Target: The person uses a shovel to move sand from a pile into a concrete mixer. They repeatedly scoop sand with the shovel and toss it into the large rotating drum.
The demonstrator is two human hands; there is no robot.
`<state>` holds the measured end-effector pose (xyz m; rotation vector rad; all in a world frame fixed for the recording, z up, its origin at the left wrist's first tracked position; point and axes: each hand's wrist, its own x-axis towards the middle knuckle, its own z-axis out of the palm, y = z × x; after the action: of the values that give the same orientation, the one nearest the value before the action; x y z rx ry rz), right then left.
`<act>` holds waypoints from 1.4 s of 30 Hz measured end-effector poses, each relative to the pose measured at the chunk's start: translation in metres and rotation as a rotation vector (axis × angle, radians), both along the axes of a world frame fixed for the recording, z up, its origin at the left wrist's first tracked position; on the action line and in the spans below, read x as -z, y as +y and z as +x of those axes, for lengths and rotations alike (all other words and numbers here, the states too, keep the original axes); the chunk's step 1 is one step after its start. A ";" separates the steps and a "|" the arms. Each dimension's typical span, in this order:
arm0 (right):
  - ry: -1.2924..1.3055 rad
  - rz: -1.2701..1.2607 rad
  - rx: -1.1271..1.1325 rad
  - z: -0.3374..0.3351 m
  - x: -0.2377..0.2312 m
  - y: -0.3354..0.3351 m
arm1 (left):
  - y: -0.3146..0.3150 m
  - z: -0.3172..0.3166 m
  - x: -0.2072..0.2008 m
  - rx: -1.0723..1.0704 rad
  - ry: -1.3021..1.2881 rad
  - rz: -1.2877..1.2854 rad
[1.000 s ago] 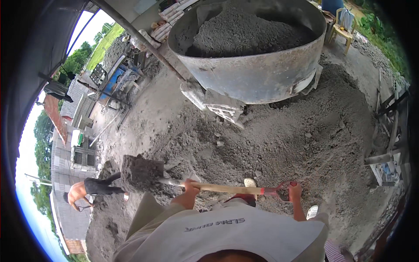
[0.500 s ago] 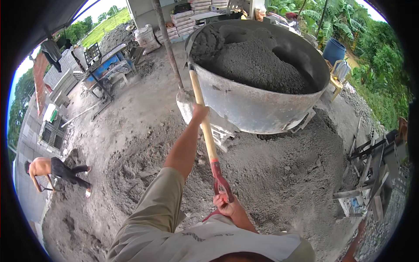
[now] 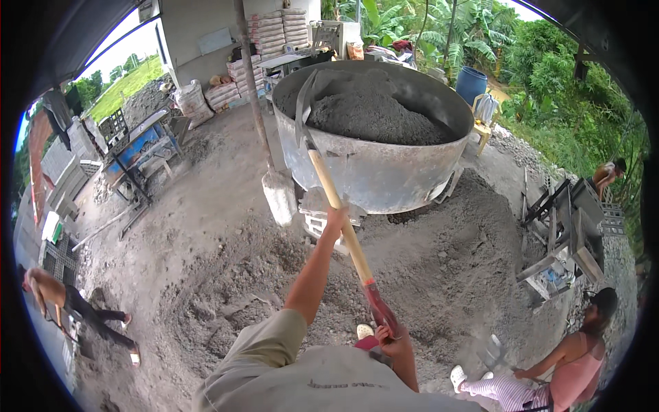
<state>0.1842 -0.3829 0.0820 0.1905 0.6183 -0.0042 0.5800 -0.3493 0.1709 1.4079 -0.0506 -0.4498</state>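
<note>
A shovel (image 3: 340, 189) with a pale wooden shaft and a red handle stretches away from me. My left hand (image 3: 336, 218) is wrapped round the middle of its shaft. At the near end my right hand (image 3: 394, 340) grips the red handle. The shovel's blade (image 3: 304, 110), tilted on its edge, is over the near-left rim of a large round metal tub (image 3: 384, 175). Inside the tub is a heap of grey sandy mix (image 3: 374, 113). I cannot tell whether the blade touches the rim.
A post (image 3: 252, 89) stands left of the tub. Grey sand (image 3: 467, 240) covers the ground nearby. A person (image 3: 573, 357) with a shovel is at lower right, another (image 3: 75, 305) bends at left. Wooden frames (image 3: 566, 233) stand at right, stacked sacks (image 3: 274, 34) behind.
The shovel blade has come up into sight above the tub's rim, and both hands have shifted right in the picture. My view has turned, bringing a person at lower right into it.
</note>
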 end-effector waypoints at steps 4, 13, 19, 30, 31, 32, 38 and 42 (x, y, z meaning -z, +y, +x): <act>0.314 -2.239 -0.001 -0.067 -0.014 0.037 | 0.054 -0.057 0.067 0.071 0.388 -0.438; 0.558 -1.656 -0.308 -0.089 -0.078 0.047 | 0.180 -0.299 0.237 -0.779 0.987 -0.285; 0.387 -1.331 -0.788 -0.099 -0.081 0.081 | 0.243 -0.384 0.299 -0.886 1.099 -0.207; -0.784 -2.144 -0.792 -0.113 -0.128 0.127 | 0.308 -0.432 0.227 -0.780 0.829 -1.056; -0.864 -2.201 -0.674 -0.120 -0.132 0.121 | 0.300 -0.444 0.216 -0.706 0.848 -1.116; -0.943 -2.246 -0.543 -0.126 -0.135 0.114 | 0.293 -0.458 0.208 -0.658 0.872 -1.103; -1.039 -2.267 -0.377 -0.193 -0.152 0.059 | 0.244 -0.542 0.152 -0.663 0.905 -0.722; -1.212 -1.945 -0.330 -0.220 -0.145 0.079 | 0.248 -0.579 0.175 -0.613 0.945 -0.677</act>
<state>-0.0355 -0.3041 0.2269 -1.6946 -0.7467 -0.1528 0.0005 -0.1011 -0.0042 0.4037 0.8923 -0.4757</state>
